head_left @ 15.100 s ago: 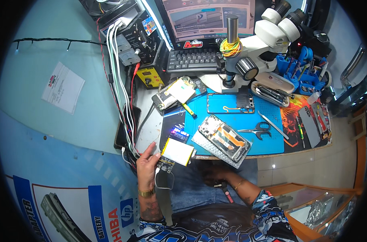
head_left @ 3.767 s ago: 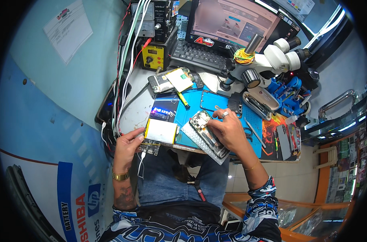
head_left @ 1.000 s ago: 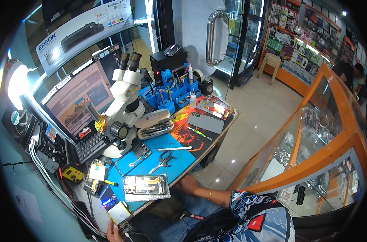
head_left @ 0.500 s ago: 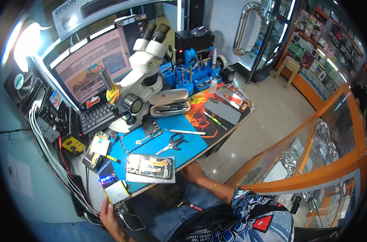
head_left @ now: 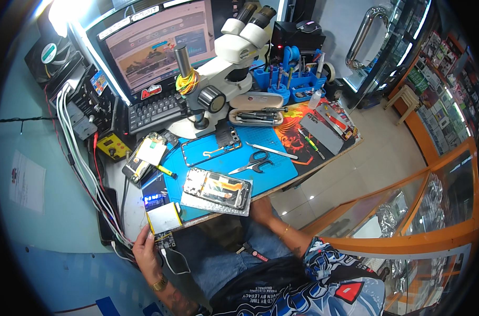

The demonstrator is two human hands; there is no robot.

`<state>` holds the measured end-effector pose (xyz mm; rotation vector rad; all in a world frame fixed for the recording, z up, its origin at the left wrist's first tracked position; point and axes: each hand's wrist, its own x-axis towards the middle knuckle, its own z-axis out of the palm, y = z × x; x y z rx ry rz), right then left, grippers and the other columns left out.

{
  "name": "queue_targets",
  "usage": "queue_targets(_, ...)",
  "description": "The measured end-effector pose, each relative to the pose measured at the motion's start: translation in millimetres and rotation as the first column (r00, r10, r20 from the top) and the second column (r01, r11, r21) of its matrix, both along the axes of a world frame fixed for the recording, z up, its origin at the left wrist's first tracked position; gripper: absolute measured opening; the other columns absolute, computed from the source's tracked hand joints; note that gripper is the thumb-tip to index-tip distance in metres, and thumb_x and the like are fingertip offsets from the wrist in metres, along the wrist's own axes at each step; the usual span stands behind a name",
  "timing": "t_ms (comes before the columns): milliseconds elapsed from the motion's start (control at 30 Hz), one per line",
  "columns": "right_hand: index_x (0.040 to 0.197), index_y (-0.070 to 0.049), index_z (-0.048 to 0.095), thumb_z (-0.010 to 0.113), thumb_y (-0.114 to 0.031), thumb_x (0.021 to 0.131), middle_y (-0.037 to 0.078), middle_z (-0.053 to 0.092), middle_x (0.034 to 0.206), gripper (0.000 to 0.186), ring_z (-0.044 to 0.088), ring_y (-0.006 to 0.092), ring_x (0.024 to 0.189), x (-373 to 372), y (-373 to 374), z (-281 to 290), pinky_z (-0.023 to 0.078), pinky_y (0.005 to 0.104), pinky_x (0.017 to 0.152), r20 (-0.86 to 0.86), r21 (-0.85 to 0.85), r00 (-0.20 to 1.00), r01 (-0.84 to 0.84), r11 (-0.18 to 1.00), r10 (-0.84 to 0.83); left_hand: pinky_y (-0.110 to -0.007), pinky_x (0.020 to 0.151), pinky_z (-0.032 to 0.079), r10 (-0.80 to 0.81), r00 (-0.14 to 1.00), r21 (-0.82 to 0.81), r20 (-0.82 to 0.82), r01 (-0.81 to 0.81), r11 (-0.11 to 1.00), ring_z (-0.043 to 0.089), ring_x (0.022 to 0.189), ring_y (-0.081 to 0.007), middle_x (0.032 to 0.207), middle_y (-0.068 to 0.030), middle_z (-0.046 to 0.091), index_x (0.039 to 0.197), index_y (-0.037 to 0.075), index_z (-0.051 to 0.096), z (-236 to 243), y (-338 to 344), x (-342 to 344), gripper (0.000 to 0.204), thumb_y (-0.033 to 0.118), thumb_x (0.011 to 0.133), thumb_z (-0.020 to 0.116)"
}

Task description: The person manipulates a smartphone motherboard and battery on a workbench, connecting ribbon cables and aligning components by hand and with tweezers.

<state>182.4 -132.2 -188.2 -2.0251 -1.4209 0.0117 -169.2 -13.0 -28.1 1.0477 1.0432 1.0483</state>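
My left hand (head_left: pixel 147 254) is at the table's near left edge, thumb and fingers closing together beside a flat silver-white battery with yellow edges (head_left: pixel 163 218). What sits between the fingertips is too small to make out. A dark circuit board (head_left: pixel 166 241) shows under the battery's near edge, with a white cable (head_left: pixel 177 269) looping from it. Blue digits glow on a small display (head_left: pixel 155 199) above the battery. My right hand (head_left: pixel 261 210) rests low by the table edge near my thigh, its fingers hidden. An opened phone (head_left: pixel 218 188) lies on bubble wrap close by.
On the blue mat (head_left: pixel 273 169) lie scissors (head_left: pixel 258 162), tweezers (head_left: pixel 272 151) and a phone frame (head_left: pixel 210 152). A microscope (head_left: pixel 223 68), keyboard (head_left: pixel 154 113) and monitor (head_left: pixel 158 45) stand behind. White cables (head_left: pixel 89 163) run down the left side; a glass display case (head_left: pixel 392 210) stands at right.
The view has shifted, so the table appears higher and further right. My left hand stays beside the battery, and my right hand remains by the table edge.
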Motion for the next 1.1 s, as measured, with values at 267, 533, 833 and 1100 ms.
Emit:
queue_targets(267, 0.088, -0.008, 0.072, 0.069, -0.028, 0.078, 0.017, 0.070, 0.081, 0.022, 0.067, 0.0375, 0.073, 15.1, 9.9, -28.5, 0.053, 0.0479, 0.070, 0.088, 0.048, 0.996, -0.005, 0.999, 0.001, -0.017, 0.057, 0.045, 0.031, 0.999, -0.010, -0.041, -0.031, 0.999, 0.059, 0.070, -0.0036, 0.098, -0.0058, 0.069, 0.128, -0.005, 0.060, 9.2, -2.4, 6.7, 0.036, 0.004, 0.093, 0.060)
queue_targets(533, 0.094, -0.007, 0.070, 0.065, -0.028, 0.080, 0.018, 0.070, 0.089, 0.025, 0.067, 0.0369, 0.078, 33.1, 1.6, -88.5, 0.052, 0.0504, 0.073, 0.205, 0.008, 0.974, -0.095, 0.995, 0.091, -0.017, 0.055, 0.042, 0.024, 0.994, -0.011, -0.104, -0.025, 1.000, 0.053, 0.064, -0.0026, 0.094, -0.0027, 0.069, 0.127, -0.003, 0.062, 7.6, -1.4, 4.7, 0.035, 0.007, 0.094, 0.060)
queue_targets(833, 0.144, -0.023, 0.049, 0.050, -0.032, 0.092, 0.019, 0.030, 0.157, 0.053, 0.022, 0.0409, 0.146, -27.2, -34.2, -8.9, 0.018, 0.0700, 0.110, 0.090, -0.716, 0.987, -0.026, 0.698, 0.130, -0.015, 0.050, 0.038, 0.013, 0.994, 0.010, -0.111, -0.012, 1.000, 0.046, 0.060, 0.0001, 0.087, 0.0022, 0.065, 0.129, 0.000, 0.062, 9.1, -3.3, 6.3, 0.036, 0.007, 0.094, 0.061)
queue_targets(1100, 0.150, -0.030, 0.039, 0.060, -0.052, 0.087, 0.022, 0.017, 0.161, 0.070, 0.017, 0.0513, 0.145, -33.5, -47.0, 25.5, 0.027, 0.0760, 0.102, 0.090, -0.692, 0.996, 0.064, 0.719, -0.001, -0.017, 0.049, 0.031, 0.028, 0.992, 0.023, -0.119, -0.025, 0.999, 0.041, 0.058, 0.0003, 0.088, 0.0037, 0.065, 0.129, 0.001, 0.062, 4.4, -0.2, 7.3, 0.035, 0.008, 0.094, 0.061)
